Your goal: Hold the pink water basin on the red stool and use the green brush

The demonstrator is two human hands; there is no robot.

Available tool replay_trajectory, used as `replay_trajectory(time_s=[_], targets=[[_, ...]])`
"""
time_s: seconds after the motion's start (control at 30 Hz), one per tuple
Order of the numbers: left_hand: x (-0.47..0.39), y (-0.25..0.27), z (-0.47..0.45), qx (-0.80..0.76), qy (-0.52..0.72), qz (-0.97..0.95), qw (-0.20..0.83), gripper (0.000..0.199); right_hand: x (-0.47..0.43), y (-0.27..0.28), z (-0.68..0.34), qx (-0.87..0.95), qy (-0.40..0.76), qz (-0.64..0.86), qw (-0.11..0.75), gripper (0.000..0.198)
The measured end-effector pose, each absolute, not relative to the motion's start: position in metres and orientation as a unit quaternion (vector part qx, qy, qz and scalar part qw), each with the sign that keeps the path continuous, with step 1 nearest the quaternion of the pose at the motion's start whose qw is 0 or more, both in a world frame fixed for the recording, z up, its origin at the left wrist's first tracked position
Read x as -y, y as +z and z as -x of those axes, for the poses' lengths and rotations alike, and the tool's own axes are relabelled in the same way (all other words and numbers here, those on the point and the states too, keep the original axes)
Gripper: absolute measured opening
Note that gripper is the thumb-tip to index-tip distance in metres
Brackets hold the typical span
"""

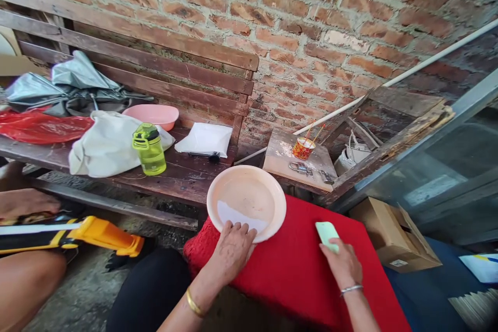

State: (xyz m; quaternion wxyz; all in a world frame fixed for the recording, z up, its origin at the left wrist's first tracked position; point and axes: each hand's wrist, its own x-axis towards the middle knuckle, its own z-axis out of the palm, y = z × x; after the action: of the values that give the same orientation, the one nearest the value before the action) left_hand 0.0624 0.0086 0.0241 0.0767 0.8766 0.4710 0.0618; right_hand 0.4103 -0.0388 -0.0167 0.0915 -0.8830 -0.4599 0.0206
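A round, pale pink basin (pixel 278 194) with shallow water in it stands on a red cloth (pixel 295 275). Inside, a white sheet (pixel 237 213) lies against the near side, partly in the water. My left hand (pixel 232 251) reaches over the near rim, its fingers curled onto the sheet's edge; the thumb is hidden. Farther right, above the red cloth, my right hand (pixel 342 262) is closed around a flat, mint-green rectangular object (pixel 327 233) with rounded corners. Its exact kind does not show. The two hands are apart.
On the wooden bench (pixel 182 184) are a green bottle (pixel 150 150), white cloth (pixel 103 145), pink tub (pixel 165 115) and white packet (pixel 206 138). A small table (pixel 280 158) holds a red cup (pixel 303 149) and padlock. Right stands a cardboard box (pixel 392 238); left, another person's hand (pixel 27 203).
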Motion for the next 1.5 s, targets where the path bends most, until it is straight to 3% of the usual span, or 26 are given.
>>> replay_trajectory(time_s=[0.1,0.43,0.63,0.83,0.97,1.1,1.27,1.4,1.5], targets=[[-0.007,0.024,-0.062,-0.471,0.062,-0.877,0.071,0.02,0.032,-0.008,-0.424,0.434,0.017,0.896,0.095,0.05],[-0.007,0.001,-0.062,-0.457,0.091,-0.884,-0.023,0.029,-0.053,-0.024,-0.32,0.638,0.059,0.754,0.144,0.022],[-0.009,-0.004,-0.063,-0.468,0.072,-0.88,-0.043,0.031,-0.047,-0.022,-0.425,0.554,0.059,0.822,0.118,0.027],[-0.009,-0.001,-0.066,-0.487,0.039,-0.872,-0.033,0.032,0.009,-0.005,-0.557,0.351,0.043,0.931,0.088,0.044],[-0.008,0.001,-0.069,-0.495,0.034,-0.867,-0.041,0.032,0.054,0.006,-0.584,0.246,0.017,0.966,0.078,0.057],[-0.007,0.009,-0.073,-0.504,0.033,-0.863,-0.018,0.03,0.054,0.005,-0.544,0.302,0.027,0.945,0.121,0.058],[-0.006,0.017,-0.076,-0.507,0.042,-0.861,0.001,0.027,0.009,-0.014,-0.42,0.482,0.056,0.857,0.172,0.037],[-0.006,0.016,-0.076,-0.501,0.059,-0.863,-0.004,0.026,-0.011,-0.026,-0.341,0.598,0.067,0.78,0.171,0.022],[-0.005,0.014,-0.076,-0.498,0.071,-0.864,-0.006,0.025,-0.008,-0.028,-0.344,0.601,0.059,0.782,0.153,0.022]])
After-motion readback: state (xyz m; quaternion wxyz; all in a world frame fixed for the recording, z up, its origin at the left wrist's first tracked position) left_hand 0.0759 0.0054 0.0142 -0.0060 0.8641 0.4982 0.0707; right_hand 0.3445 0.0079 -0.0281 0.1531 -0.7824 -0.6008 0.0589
